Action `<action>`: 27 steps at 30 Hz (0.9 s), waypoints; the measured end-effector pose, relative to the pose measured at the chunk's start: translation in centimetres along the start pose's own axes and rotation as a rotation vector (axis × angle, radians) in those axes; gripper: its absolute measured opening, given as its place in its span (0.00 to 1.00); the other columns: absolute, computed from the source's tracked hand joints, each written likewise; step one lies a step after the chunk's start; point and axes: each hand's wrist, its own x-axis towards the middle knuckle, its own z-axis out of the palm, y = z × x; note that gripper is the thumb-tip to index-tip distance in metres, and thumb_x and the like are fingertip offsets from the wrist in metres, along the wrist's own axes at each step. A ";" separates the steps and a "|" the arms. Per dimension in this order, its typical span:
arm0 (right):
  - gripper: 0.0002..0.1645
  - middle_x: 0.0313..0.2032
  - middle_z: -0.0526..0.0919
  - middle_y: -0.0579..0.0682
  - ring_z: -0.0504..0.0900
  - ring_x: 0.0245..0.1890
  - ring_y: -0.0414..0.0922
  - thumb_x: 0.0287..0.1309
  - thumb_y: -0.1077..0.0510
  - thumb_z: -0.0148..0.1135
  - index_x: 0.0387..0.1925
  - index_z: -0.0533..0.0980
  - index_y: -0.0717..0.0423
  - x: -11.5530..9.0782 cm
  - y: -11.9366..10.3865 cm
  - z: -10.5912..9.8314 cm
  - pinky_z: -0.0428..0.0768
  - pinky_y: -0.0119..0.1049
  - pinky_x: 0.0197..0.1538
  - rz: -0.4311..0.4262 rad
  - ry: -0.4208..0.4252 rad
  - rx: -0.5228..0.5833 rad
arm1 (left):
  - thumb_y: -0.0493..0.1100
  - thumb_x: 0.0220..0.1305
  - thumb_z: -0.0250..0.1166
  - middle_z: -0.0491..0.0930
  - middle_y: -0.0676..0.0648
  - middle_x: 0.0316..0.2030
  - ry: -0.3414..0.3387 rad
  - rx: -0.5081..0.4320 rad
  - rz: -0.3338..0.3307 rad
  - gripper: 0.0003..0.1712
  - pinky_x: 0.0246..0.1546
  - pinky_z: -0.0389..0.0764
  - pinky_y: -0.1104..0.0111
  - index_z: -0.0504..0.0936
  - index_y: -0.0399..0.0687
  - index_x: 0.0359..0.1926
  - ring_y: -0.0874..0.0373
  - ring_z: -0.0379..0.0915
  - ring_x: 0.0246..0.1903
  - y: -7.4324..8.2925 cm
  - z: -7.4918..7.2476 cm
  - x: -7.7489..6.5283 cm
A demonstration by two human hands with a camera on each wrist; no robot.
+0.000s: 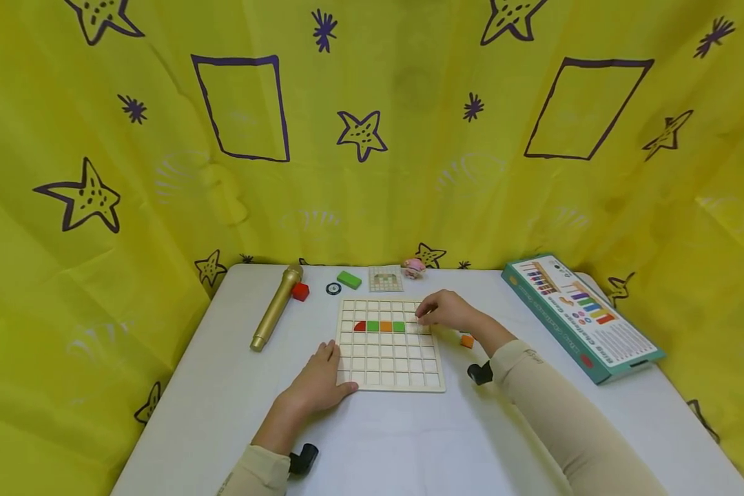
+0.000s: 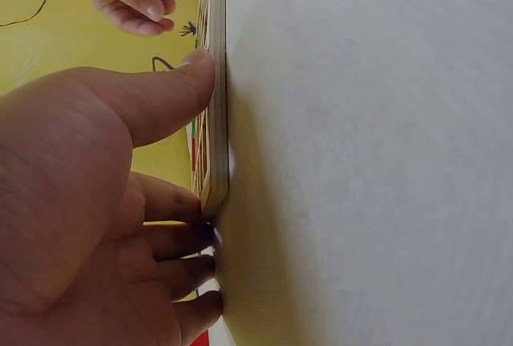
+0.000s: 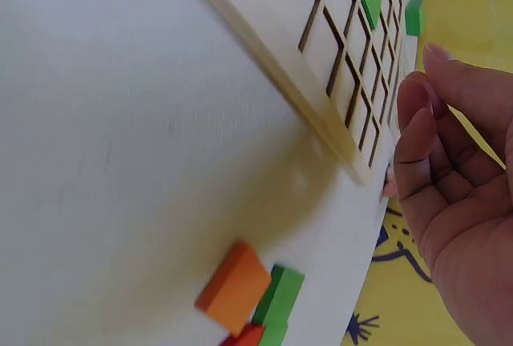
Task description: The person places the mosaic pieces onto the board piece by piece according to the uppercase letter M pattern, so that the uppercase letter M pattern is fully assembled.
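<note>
**On the white table [image 1: 397, 441], a board [image 1: 393, 362] with coloured pieces**

Flat and gridded, the board lies in front of the person. Four pieces sit side by side along one line of its cells; from the person's left they run a red piece [image 1: 360, 326] with one rounded side, a green piece [image 1: 373, 326], an orange piece [image 1: 386, 326] and a second green piece [image 1: 399, 326].

The left hand [image 1: 316, 379] rests at the near left corner, thumb against the front edge, the other fingers along the side — thumb and fingers well apart. The right hand [image 1: 444, 310] is over the board's right side, just past the end of that line, fingers bent and thumb close to the fingertips; whether they pinch anything, I cannot tell.

Near the right forearm, an orange block [image 3: 234, 288] lies on the table just beside green blocks [image 3: 278, 294] and a red block [image 3: 247, 335].

Beyond the board's far edge I see a round disc [image 1: 333, 288], a green bar [image 1: 349, 279], a pattern card [image 1: 386, 279] and a small pink thing [image 1: 414, 268]. Off to the left, a gold microphone [image 1: 275, 310] lies near a red cube [image 1: 300, 292]; to the right is a game box [image 1: 585, 313]. Behind everything hangs a yellow curtain [image 1: 409, 193] — stars and frames drawn on it.
</note>
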 end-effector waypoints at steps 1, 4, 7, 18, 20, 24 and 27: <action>0.08 0.39 0.86 0.48 0.79 0.36 0.45 0.63 0.60 0.69 0.42 0.85 0.59 -0.2 0.1 -0.2 0.79 0.37 0.42 0.009 0.003 0.008 | 0.58 0.61 0.71 0.52 0.34 0.76 0.000 0.000 -0.002 0.55 0.69 0.60 0.46 0.56 0.30 0.75 0.36 0.47 0.75 0.0 -0.1 0.0; 0.10 0.39 0.86 0.48 0.78 0.37 0.46 0.63 0.60 0.68 0.44 0.85 0.59 -0.8 0.6 -0.9 0.79 0.38 0.42 0.028 0.017 0.001 | 0.57 0.61 0.71 0.52 0.34 0.76 0.004 0.002 -0.005 0.55 0.70 0.60 0.46 0.57 0.30 0.75 0.36 0.46 0.75 0.0 -0.2 0.0; 0.10 0.40 0.85 0.49 0.77 0.38 0.47 0.63 0.59 0.68 0.45 0.85 0.59 -1.4 1.1 -1.6 0.79 0.39 0.43 0.053 0.030 -0.018 | 0.57 0.61 0.71 0.52 0.34 0.76 0.003 0.003 -0.001 0.54 0.70 0.59 0.46 0.57 0.30 0.75 0.36 0.46 0.75 0.0 -0.2 0.0; 0.11 0.38 0.85 0.50 0.78 0.36 0.48 0.62 0.60 0.69 0.44 0.84 0.61 -3.5 3.8 -3.5 0.81 0.40 0.43 0.089 0.062 -0.053 | 0.56 0.62 0.71 0.53 0.32 0.76 0.004 0.002 0.029 0.53 0.70 0.59 0.46 0.57 0.27 0.74 0.34 0.46 0.74 -0.1 0.1 0.2; 0.10 0.38 0.85 0.50 0.79 0.36 0.47 0.62 0.60 0.69 0.44 0.85 0.60 -3.8 4.4 -3.7 0.80 0.40 0.44 0.098 0.063 -0.058 | 0.57 0.62 0.71 0.52 0.32 0.76 0.002 0.000 0.028 0.54 0.70 0.59 0.46 0.57 0.27 0.74 0.34 0.46 0.75 -0.1 0.1 0.2; 0.10 0.39 0.85 0.49 0.78 0.37 0.48 0.62 0.59 0.69 0.44 0.85 0.59 -4.5 5.5 -4.1 0.79 0.41 0.45 0.114 0.065 -0.061 | 0.57 0.63 0.70 0.52 0.32 0.76 -0.002 -0.001 0.025 0.54 0.70 0.59 0.46 0.56 0.27 0.74 0.34 0.46 0.75 -0.1 0.1 0.2; 0.09 0.39 0.85 0.48 0.77 0.38 0.47 0.63 0.59 0.68 0.43 0.85 0.58 -4.9 6.5 -4.2 0.78 0.41 0.45 0.127 0.066 -0.065 | 0.57 0.63 0.70 0.52 0.32 0.75 -0.003 0.001 0.023 0.53 0.70 0.59 0.46 0.57 0.27 0.74 0.34 0.46 0.75 0.0 0.1 0.1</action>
